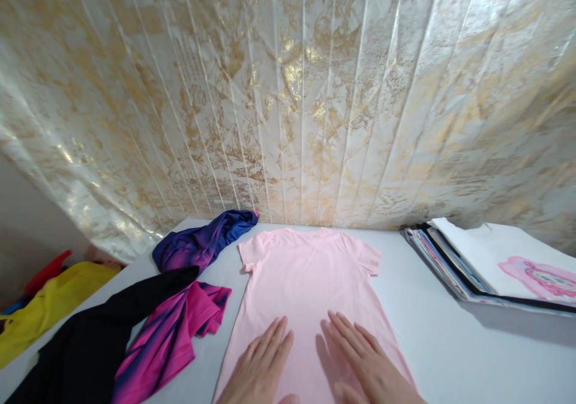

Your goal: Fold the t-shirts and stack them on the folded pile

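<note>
A pale pink T-shirt lies spread flat on the white table, neck towards the wall and short sleeves out to both sides. My left hand rests palm down on its lower middle with the fingers stretched out. My right hand lies flat beside it on the same shirt, fingers apart and pointing towards the wall. Neither hand holds anything.
A loose pile of garments sits at the left: a blue-purple one, a black one and a pink-purple one. Yellow cloth lies beyond the table's left edge. A stack of folded shirts stands at the right. A gold-patterned curtain hangs behind.
</note>
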Demonstrator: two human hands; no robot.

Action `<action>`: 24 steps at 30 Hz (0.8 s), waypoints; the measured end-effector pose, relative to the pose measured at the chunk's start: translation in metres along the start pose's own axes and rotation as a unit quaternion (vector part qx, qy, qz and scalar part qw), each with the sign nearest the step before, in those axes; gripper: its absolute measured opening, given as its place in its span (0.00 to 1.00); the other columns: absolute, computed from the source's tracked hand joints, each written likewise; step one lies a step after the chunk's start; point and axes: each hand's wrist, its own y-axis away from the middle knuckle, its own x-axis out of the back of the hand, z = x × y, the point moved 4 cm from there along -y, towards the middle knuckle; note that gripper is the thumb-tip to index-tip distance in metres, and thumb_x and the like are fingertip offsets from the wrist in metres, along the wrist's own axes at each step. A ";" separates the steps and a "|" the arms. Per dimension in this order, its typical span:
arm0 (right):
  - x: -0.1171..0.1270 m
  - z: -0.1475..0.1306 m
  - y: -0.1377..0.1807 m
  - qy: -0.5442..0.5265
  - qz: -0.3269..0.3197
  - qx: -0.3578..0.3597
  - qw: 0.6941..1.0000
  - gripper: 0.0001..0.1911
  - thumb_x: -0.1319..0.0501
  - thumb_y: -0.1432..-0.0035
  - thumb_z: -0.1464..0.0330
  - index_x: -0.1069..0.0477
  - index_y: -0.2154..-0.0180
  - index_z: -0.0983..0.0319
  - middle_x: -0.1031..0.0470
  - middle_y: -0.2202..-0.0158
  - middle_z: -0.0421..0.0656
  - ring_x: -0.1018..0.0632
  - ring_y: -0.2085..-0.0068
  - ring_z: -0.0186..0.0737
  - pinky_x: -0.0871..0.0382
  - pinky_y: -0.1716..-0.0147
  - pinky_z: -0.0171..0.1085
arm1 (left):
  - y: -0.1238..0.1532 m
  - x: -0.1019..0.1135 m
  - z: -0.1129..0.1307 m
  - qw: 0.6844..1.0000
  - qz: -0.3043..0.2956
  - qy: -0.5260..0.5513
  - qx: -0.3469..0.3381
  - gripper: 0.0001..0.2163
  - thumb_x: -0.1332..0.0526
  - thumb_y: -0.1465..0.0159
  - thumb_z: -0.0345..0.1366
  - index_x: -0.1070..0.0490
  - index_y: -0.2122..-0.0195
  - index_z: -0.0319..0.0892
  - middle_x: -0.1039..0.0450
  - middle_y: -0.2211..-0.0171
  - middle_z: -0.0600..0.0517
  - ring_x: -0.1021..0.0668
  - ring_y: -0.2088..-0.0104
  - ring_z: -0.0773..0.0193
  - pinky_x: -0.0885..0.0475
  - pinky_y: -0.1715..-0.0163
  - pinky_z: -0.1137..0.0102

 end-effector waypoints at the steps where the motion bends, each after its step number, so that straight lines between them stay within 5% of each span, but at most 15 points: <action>1: 0.004 0.009 -0.009 -0.010 -0.012 -0.025 1.000 0.37 0.49 0.35 0.52 0.59 0.32 0.57 0.47 0.33 0.46 0.38 0.36 0.47 0.35 0.43 0.44 | -0.010 0.006 0.003 1.000 0.014 0.006 0.010 0.37 0.44 0.33 0.44 0.68 0.30 0.47 0.63 0.31 0.44 0.50 0.32 0.50 0.40 0.39 0.54; 5: -0.006 0.038 -0.044 -0.012 -0.041 -0.124 0.991 0.32 0.51 0.34 0.55 0.46 0.35 0.64 0.48 0.33 0.51 0.42 0.34 0.49 0.41 0.39 0.51 | -0.062 0.032 0.002 0.993 0.076 -0.008 0.086 0.28 0.50 0.30 0.43 0.54 0.32 0.39 0.59 0.31 0.43 0.48 0.32 0.52 0.43 0.37 0.55; 8: -0.021 0.059 -0.052 0.009 -0.035 -0.169 0.985 0.32 0.50 0.34 0.54 0.44 0.35 0.64 0.49 0.33 0.51 0.44 0.33 0.51 0.42 0.39 0.52 | -0.090 0.037 -0.024 0.986 0.108 -0.041 0.124 0.26 0.49 0.30 0.43 0.45 0.35 0.35 0.50 0.33 0.40 0.44 0.34 0.51 0.42 0.38 0.55; 14: -0.026 0.097 -0.024 0.080 0.001 -0.214 0.974 0.33 0.52 0.34 0.51 0.43 0.35 0.62 0.47 0.33 0.49 0.43 0.33 0.49 0.43 0.38 0.51 | -0.086 0.030 -0.082 0.967 0.179 -0.116 0.138 0.25 0.50 0.30 0.45 0.42 0.36 0.37 0.44 0.35 0.41 0.39 0.36 0.52 0.40 0.40 0.55; 24: -0.016 0.119 -0.051 0.064 -0.008 -0.231 0.971 0.29 0.52 0.33 0.57 0.41 0.37 0.64 0.43 0.34 0.54 0.42 0.34 0.50 0.43 0.40 0.50 | -0.111 0.046 -0.093 0.973 0.172 -0.101 0.115 0.21 0.51 0.30 0.40 0.40 0.38 0.35 0.41 0.37 0.37 0.37 0.37 0.50 0.41 0.40 0.52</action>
